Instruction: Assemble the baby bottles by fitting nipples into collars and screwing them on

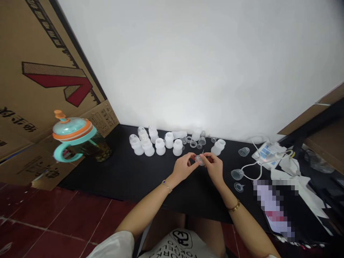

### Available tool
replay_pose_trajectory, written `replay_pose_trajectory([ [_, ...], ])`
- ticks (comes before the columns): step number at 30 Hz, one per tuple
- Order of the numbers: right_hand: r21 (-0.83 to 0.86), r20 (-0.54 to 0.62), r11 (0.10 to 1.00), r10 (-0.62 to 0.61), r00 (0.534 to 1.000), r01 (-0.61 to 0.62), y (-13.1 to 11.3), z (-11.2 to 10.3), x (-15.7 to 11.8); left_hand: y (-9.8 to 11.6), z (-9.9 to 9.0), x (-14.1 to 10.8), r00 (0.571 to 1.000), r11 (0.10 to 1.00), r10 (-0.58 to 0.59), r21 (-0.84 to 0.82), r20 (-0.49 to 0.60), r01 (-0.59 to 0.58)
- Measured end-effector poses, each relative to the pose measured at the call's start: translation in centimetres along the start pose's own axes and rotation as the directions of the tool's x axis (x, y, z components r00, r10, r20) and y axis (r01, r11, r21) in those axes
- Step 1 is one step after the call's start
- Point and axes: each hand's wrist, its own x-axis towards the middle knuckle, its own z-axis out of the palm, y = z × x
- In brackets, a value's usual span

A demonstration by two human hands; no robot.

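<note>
At your far left a printed cardboard box [16, 89] stands against the pale wall [188, 64], with a teal-and-orange pitcher [84, 134] before it and red floor tiles [61, 218] below. The black worktop [120, 175] then runs along the wall, bearing a cluster of white bottles [147, 147], some capped with clear domes, others open at the neck. Just in front of loose clear rings [193, 144], your left hand [184, 167] and right hand [214, 167] both grip one small clear piece [200, 161] by the fingertips, above the worktop. It looks light and thin — probably springy, perhaps slick — so you'd best take it by its rim, on opposite sides, pressing gently; its exact shape is partly hidden by your fingers. Further right stand another bottle [218, 147], a clear cup [237, 174] joined to a white tube [255, 178], and papers [290, 166] crowding that end — your roomier stretch is on the left.
</note>
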Motion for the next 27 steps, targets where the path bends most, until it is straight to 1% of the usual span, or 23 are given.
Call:
replay_pose_trajectory([
  [4,-0.075,0.01,0.989,-0.126,0.992,0.126,0.0,0.1,-0.2,0.2,0.0,-0.2,0.999,0.999,0.027,0.025,0.019,-0.027],
  [7,-0.098,0.023,0.982,-0.161,0.987,0.163,0.2,0.1,-0.2,0.0,0.1,-0.2,0.999,0.999,0.038,0.02,0.036,-0.039],
  [14,-0.034,0.042,0.997,-0.067,0.997,0.068,0.5,-0.1,-0.1,-0.4,0.1,0.0,0.997,0.998,0.068,0.013,0.048,-0.069],
  [22,0.028,0.048,0.999,-0.034,0.998,0.032,1.0,0.0,0.1,-0.4,0.1,0.1,0.999,0.999,0.052,-0.01,0.011,-0.052],
  [27,0.155,0.091,0.987,0.038,0.995,-0.052,1.2,0.1,0.4,-0.5,0.1,0.2,1.0,0.997,0.022,-0.071,-0.009,-0.022],
])
